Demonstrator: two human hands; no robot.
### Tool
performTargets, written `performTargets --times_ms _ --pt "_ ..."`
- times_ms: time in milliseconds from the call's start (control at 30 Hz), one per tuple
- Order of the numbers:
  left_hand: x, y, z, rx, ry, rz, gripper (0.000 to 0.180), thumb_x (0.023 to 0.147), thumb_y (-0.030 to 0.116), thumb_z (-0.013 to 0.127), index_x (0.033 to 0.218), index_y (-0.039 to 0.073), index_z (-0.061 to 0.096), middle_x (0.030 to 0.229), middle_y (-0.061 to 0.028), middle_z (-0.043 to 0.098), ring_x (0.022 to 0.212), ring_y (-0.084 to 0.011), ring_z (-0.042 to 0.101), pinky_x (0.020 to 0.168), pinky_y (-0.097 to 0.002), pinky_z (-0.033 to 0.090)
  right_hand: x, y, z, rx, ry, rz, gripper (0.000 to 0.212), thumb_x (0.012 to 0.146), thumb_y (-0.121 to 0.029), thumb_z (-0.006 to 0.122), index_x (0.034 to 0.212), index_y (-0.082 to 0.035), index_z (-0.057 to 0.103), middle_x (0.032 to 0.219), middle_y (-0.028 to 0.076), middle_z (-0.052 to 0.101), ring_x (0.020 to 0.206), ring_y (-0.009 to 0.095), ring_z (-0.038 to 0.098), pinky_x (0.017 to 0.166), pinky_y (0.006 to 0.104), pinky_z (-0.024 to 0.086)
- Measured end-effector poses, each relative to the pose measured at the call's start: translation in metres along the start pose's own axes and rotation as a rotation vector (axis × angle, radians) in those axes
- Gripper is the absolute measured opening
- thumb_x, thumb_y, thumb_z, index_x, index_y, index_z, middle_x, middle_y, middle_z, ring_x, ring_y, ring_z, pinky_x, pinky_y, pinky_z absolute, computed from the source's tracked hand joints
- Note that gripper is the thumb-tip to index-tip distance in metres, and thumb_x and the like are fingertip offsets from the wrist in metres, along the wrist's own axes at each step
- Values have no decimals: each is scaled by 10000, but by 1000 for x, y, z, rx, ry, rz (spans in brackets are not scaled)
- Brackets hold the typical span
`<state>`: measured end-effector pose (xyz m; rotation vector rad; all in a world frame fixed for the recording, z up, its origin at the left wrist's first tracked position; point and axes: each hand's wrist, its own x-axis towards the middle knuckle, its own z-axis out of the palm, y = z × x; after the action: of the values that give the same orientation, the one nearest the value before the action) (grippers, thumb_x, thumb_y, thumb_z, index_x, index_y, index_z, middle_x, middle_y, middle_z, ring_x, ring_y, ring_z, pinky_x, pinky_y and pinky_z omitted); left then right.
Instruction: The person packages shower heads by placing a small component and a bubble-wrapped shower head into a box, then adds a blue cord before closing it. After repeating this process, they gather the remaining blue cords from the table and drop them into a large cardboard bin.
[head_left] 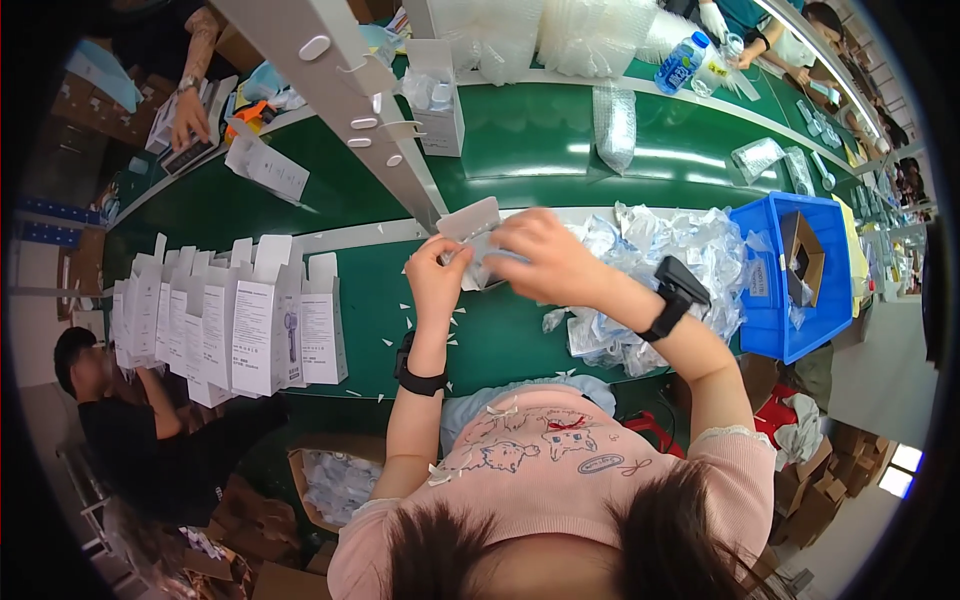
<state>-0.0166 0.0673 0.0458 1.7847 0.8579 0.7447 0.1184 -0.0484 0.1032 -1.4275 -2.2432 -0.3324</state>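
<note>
A small white cardboard box [470, 220] with a raised flap is held over the green bench, close to its near edge. My left hand [437, 270] is closed on the left side of this box, with thumb and forefinger at its opening. From the right, my right hand [540, 255] reaches over the box, its fingers bent and slightly blurred. Something clear and shiny shows between the hands; what the right fingers hold is hidden. To the right of the right hand lies a heap of clear plastic bags [650, 290] with whitish-blue contents.
Several white printed boxes [258, 335] stand upright with open flaps at left. A blue bin [790, 340] holding a cardboard box stands at right. A metal post [370, 110] rises just beyond my hands. Behind are an open white box [436, 120] and a bubble-wrap pouch [614, 130].
</note>
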Motion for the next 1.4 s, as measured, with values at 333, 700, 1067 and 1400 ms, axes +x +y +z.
performTargets --times_ms 333,700,1067,1400 --pt "-7 7 -15 -208 8 31 174 669 26 653 825 -21 591 853 -59 574 737 -112 504 621 -221 398 -14 -21 26 57 -98 306 486 630 -213 695 1068 -90 527 1100 92 476 1088 254 425 1009 475 222" --pt "-65 -130 -165 1363 -127 -104 816 655 48 624 1344 63 186 1417 -136 115 1285 -367 133 963 -565 207 -38 34 64 942 43 768 843 618 -224 745 1296 -28 284 1236 156 418 1166 255 391 988 352 272" --pt "-107 -35 -40 838 -314 -222 820 633 111 680 1326 65 244 1327 -198 245 1213 -385 235 959 -532 233 -3 219 86 562 516 992 826 594 -159 729 1279 -22 288 1180 175 449 1101 279 445 917 324 363" --pt "-70 -113 -67 83 -204 -456 862 589 134 746 1297 45 262 1226 -181 365 1146 -334 334 975 -405 271 -76 280 97 97 -315 1289 970 585 -316 751 1344 -92 191 1267 270 312 1164 388 346 975 474 257"
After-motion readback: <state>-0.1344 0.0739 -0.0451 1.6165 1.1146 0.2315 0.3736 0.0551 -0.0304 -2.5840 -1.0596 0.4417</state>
